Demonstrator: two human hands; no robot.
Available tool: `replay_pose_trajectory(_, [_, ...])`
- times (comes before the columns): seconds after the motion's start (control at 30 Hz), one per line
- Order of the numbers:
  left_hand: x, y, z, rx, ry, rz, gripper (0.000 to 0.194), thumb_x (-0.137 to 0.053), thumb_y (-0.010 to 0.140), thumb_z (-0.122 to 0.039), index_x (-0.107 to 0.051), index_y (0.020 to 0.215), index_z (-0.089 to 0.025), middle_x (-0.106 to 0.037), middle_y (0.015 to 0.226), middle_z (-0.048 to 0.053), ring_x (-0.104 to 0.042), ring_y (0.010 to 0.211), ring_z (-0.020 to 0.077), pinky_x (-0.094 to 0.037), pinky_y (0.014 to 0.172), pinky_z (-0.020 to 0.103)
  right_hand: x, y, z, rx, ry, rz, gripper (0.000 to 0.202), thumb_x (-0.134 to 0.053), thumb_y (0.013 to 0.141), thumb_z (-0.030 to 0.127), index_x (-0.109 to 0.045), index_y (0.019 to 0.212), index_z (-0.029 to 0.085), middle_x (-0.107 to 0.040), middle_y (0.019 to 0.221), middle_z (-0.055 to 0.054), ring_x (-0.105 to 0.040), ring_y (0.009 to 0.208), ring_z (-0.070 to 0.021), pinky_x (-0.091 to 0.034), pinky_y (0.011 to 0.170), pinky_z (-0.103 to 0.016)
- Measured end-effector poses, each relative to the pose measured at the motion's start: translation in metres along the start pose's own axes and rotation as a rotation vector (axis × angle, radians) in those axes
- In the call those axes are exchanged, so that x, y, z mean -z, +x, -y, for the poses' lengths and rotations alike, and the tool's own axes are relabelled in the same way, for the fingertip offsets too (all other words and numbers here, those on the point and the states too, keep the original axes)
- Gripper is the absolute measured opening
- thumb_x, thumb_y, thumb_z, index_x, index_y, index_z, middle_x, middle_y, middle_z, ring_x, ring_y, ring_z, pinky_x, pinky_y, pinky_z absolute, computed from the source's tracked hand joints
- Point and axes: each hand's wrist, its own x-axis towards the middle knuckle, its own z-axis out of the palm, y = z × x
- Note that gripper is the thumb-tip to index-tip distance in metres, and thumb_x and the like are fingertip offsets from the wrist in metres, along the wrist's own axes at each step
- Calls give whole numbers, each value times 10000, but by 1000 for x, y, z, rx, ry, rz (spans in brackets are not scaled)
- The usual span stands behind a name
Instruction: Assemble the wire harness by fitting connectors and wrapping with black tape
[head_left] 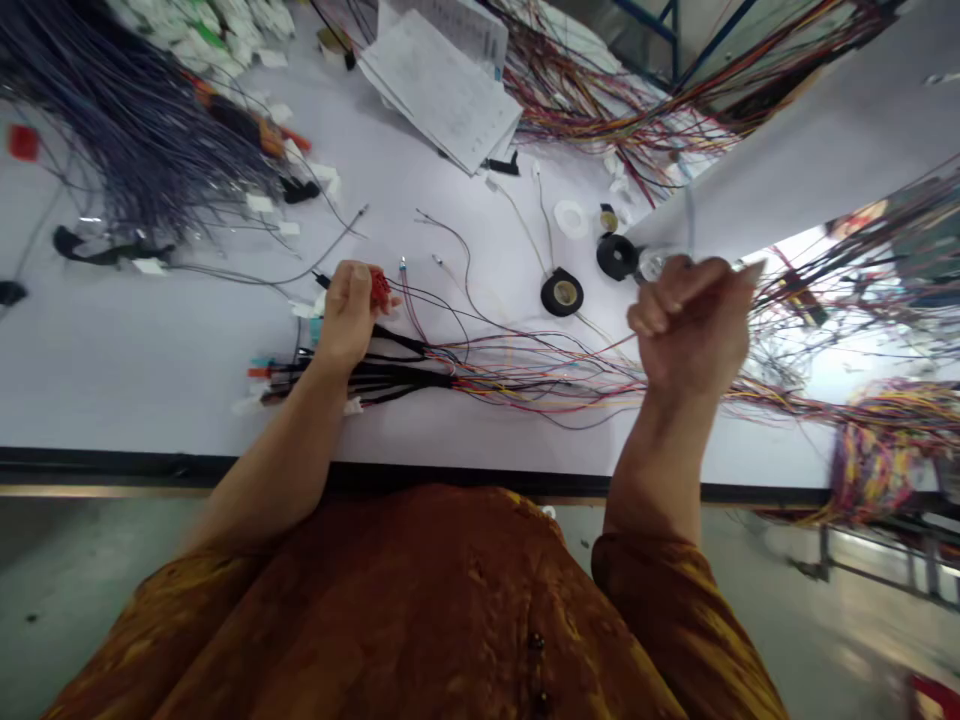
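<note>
Through the head camera I'm gripping a red connector (pixel 381 289) in my left hand (pixel 349 305), just beside the black-sleeved end of a wire harness (pixel 420 377). My right hand (pixel 694 315) is hanging with curled fingers — I cannot tell whether it's pinching a wire — and a black tape roll (pixel 562 308) is lying between both hands.

1. Garment (pixel 420 610), lower centre of the frame: I log rust-brown cloth with mustard-yellow patterning.
2. Left sleeve (pixel 180 610), lower left: same brown, yellow-mottled, ending near the elbow.
3. Right sleeve (pixel 675 610), lower right: I note yellow streaks, darker brown hem.
4. Small dark spots (pixel 536 641), garment front: too blurred for me to identify.
5. Left hand (pixel 349 310), right hand (pixel 694 325): bare.
</note>
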Motion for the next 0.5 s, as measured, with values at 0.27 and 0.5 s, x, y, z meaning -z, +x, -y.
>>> replay_pose_trajectory(0.27, [2,-2,-1,21,3,59,451,-654,815,-637,-593,897,-198,-542,629,-57,-517,531,77,-586,723,301,-115,63,-70,-316,-394,586,367,-516,959,467,-512,720,190,-357,579,57,-301,497,-63,-212,432,-190])
replay_pose_trajectory(0.5, [-1,-4,-9,20,-23,106,454,-640,835,-626,-575,919,-184,-539,662,-50,-501,552,73,-580,757,319,-179,89,-112,-470,-466,715,235,-532,925,270,-496,708,187,-411,539,75,-350,454,-53,-286,425,-178])
